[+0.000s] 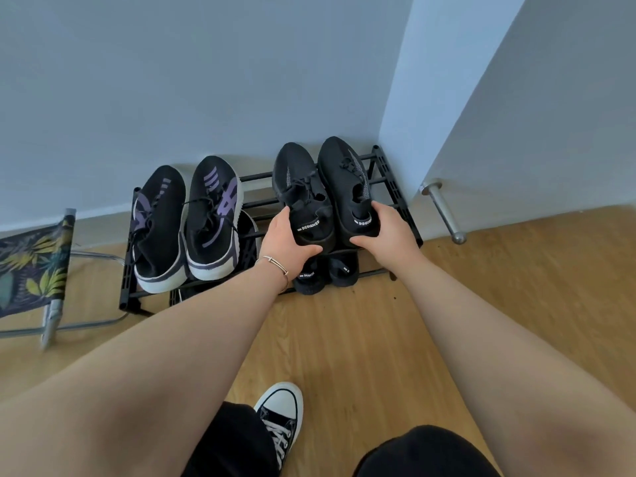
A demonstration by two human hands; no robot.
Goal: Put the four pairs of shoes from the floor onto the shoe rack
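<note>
A low black shoe rack stands against the wall. On the right of its top tier lies a black knit pair, toes to the wall. My left hand grips the heel of the left black shoe. My right hand grips the heel of the right black shoe. A black pair with purple stripes and white soles fills the top tier's left side. Below, the heels of another black knit pair show on the lower tier, and a further dark shoe is partly hidden.
A folding stool with leaf-print fabric stands left of the rack. A white door with a metal handle is close on the right. The floor is wood laminate. My own black-and-white canvas sneaker is planted near the bottom.
</note>
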